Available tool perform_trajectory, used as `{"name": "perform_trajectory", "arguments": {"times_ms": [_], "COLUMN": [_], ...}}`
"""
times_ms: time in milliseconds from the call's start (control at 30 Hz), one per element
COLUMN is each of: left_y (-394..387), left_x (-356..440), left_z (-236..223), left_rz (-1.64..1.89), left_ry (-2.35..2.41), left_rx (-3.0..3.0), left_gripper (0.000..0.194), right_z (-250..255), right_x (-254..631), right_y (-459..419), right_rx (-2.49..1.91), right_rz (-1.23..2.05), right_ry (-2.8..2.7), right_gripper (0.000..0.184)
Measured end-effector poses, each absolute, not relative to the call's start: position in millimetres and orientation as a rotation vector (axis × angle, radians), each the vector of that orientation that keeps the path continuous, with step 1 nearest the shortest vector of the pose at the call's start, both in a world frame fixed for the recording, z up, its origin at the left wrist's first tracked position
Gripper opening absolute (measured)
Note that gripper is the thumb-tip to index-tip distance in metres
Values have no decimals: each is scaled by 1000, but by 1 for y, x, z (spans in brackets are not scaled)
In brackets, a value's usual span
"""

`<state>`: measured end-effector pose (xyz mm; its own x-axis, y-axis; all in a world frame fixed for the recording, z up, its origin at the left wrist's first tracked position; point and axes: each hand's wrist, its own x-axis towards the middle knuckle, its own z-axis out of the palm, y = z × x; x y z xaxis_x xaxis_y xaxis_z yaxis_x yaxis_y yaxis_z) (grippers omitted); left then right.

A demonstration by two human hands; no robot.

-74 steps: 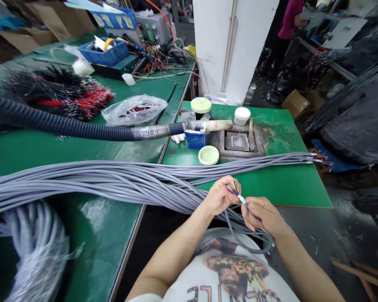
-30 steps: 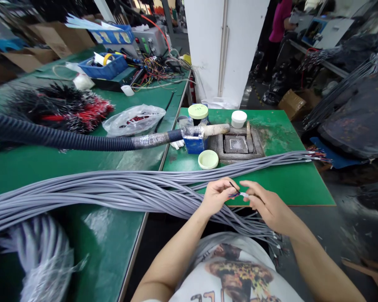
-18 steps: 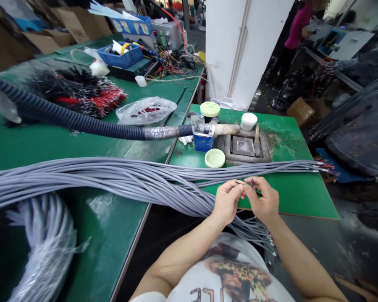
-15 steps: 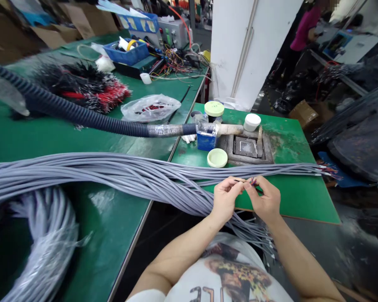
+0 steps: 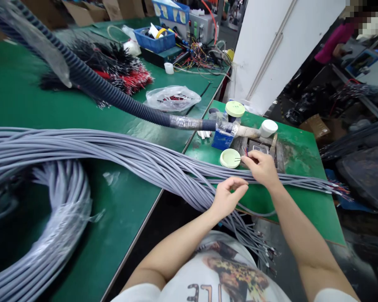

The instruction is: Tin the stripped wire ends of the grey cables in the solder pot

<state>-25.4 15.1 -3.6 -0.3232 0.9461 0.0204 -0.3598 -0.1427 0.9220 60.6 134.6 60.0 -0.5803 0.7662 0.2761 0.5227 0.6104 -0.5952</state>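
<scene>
1. The right hand has its fingers closed, and the thumb and first finger grip thin coloured wires. These wires stick out from the fingertips and are the thing in work.
2. The wires are held above the near side of a metal tray, just beside a pale green lid. They do not seem to touch the lid.
3. The left hand is near the right hand but apart from it. Its fingers are half open and curved, and they grip nothing.
4. A thick bundle of grey cables lies across two green tables, just past the left hand. Loose cable ends hang down in front of the person.
5. The near green table also carries a blue box, a jar with a green lid and a white-lidded jar.
6. A ribbed dark blue hose ends above the blue box.
7. On the long green table are a coil of grey cable, a plastic bag, and black and red wires.
8. A co-worker in a pink shirt stands far away, behind a white pillar.
</scene>
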Motion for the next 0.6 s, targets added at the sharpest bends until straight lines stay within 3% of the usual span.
{"name": "perform_trajectory", "arguments": {"times_ms": [233,600], "left_y": [2,7], "left_x": [-31,-26], "left_z": [-20,-30], "left_rz": [1548,1599], "left_ry": [1244,1382], "left_rx": [1697,1984], "left_gripper": [17,13], "right_z": [48,35], "right_x": [34,20], "right_y": [177,181], "right_rx": [-1167,-1280], "right_rz": [520,298], "right_ry": [-2684,-2842], "right_gripper": [31,24]}}
